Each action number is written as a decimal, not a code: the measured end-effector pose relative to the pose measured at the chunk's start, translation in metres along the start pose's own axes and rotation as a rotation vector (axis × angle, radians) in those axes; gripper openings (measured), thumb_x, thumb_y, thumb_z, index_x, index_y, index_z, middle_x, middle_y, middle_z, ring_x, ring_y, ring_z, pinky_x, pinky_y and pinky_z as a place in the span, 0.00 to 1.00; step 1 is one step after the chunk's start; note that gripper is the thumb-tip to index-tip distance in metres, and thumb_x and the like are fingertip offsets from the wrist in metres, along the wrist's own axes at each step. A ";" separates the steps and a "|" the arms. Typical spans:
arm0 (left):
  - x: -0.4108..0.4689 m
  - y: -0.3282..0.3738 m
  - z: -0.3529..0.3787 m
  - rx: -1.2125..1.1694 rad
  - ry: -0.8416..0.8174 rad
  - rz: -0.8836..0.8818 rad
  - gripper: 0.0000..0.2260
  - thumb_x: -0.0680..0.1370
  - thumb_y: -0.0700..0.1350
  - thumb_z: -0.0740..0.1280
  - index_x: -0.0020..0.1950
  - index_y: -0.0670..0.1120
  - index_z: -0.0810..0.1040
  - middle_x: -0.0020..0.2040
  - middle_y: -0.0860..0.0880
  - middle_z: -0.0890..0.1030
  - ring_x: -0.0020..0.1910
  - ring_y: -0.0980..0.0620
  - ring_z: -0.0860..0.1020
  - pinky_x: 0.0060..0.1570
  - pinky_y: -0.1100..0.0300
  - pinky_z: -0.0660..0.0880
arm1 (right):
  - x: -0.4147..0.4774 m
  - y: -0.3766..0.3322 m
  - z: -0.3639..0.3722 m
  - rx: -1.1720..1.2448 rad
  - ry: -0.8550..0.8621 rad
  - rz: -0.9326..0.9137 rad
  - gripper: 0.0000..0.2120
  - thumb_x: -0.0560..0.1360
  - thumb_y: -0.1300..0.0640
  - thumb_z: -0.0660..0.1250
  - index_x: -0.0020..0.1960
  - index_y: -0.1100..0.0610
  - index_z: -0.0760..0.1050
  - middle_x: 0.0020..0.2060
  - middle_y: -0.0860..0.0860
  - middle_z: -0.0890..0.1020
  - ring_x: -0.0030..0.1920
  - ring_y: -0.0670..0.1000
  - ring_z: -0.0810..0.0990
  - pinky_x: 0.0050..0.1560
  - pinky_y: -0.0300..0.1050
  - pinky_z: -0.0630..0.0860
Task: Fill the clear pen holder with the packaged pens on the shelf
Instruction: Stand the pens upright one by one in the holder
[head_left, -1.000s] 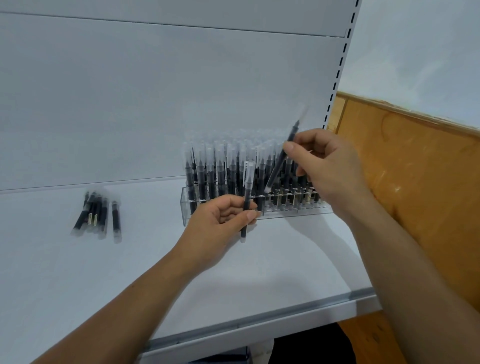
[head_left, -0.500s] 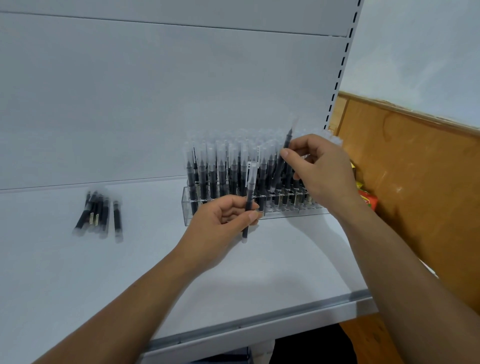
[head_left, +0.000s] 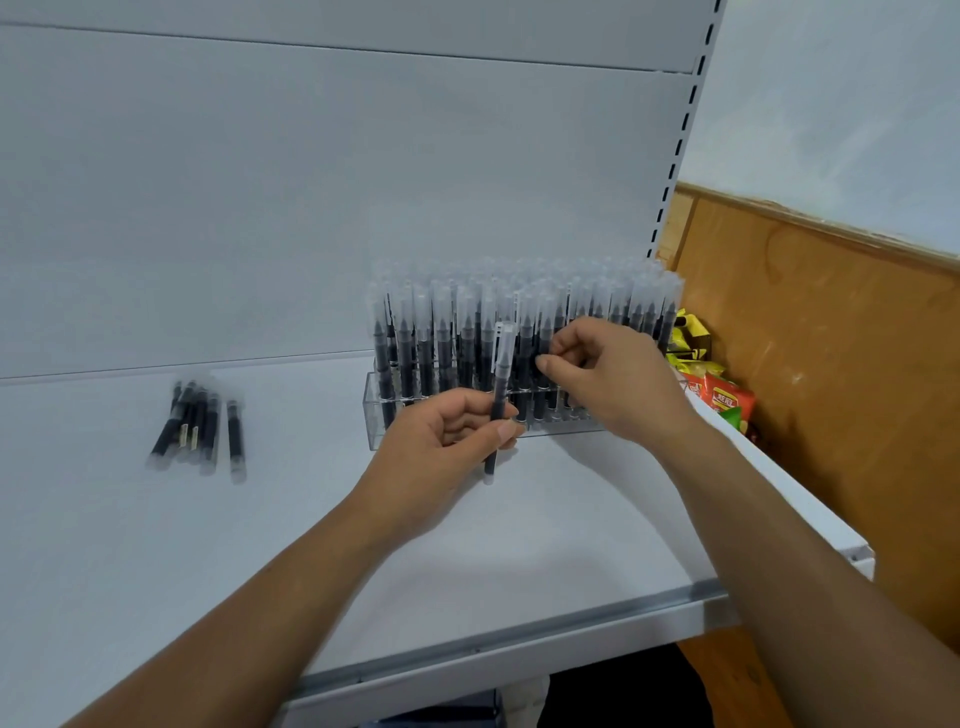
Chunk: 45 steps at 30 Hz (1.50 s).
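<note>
A clear pen holder (head_left: 378, 415) stands at the back right of the white shelf (head_left: 260, 545), packed with several upright black pens (head_left: 441, 338) in clear sleeves. My left hand (head_left: 441, 441) grips one packaged pen (head_left: 502, 364) upright just in front of the holder. My right hand (head_left: 618, 384) is down at the holder's front rows, thumb and curled fingers pinching a pen that stands among the others; that pen is mostly hidden by the fingers. A loose bunch of packaged pens (head_left: 189, 426) lies flat on the shelf at the left.
The shelf's metal front lip (head_left: 519, 644) runs below my arms. A slotted upright (head_left: 675, 156) ends the shelf on the right. Beyond it stand a wooden panel (head_left: 831, 364) and coloured snack packets (head_left: 722, 397).
My right hand has come down from above the holder, lowering its tilted pen into the rows until it stands upright. My left hand has kept its pen still.
</note>
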<state>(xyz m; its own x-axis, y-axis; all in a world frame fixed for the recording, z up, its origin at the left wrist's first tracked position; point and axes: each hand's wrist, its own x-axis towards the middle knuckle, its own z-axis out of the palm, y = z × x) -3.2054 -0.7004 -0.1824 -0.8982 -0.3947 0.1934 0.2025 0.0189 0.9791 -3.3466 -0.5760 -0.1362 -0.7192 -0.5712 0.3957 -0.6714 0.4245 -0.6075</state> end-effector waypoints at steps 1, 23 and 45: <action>0.000 0.000 0.000 0.000 -0.002 0.001 0.11 0.67 0.45 0.71 0.48 0.44 0.82 0.46 0.37 0.83 0.44 0.49 0.83 0.46 0.61 0.79 | -0.001 0.001 0.002 0.000 0.003 0.014 0.05 0.75 0.48 0.71 0.44 0.47 0.75 0.36 0.42 0.79 0.37 0.43 0.77 0.41 0.45 0.77; -0.006 -0.001 -0.003 0.763 0.083 0.339 0.11 0.78 0.52 0.68 0.60 0.57 0.77 0.55 0.63 0.79 0.57 0.65 0.75 0.58 0.71 0.67 | -0.022 -0.023 -0.022 0.496 -0.054 -0.032 0.04 0.74 0.56 0.72 0.46 0.57 0.81 0.30 0.45 0.79 0.30 0.43 0.76 0.32 0.34 0.73; -0.008 -0.011 -0.004 1.404 0.027 0.478 0.22 0.75 0.59 0.60 0.66 0.52 0.75 0.68 0.54 0.73 0.69 0.52 0.66 0.68 0.56 0.55 | 0.005 0.005 -0.020 -0.056 -0.029 0.015 0.06 0.76 0.49 0.69 0.44 0.51 0.77 0.36 0.47 0.80 0.39 0.49 0.80 0.46 0.50 0.81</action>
<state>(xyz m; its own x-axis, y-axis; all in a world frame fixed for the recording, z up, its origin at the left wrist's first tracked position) -3.1992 -0.7008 -0.1951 -0.8459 -0.1116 0.5215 -0.0779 0.9932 0.0862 -3.3574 -0.5630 -0.1235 -0.7242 -0.5841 0.3667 -0.6703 0.4711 -0.5734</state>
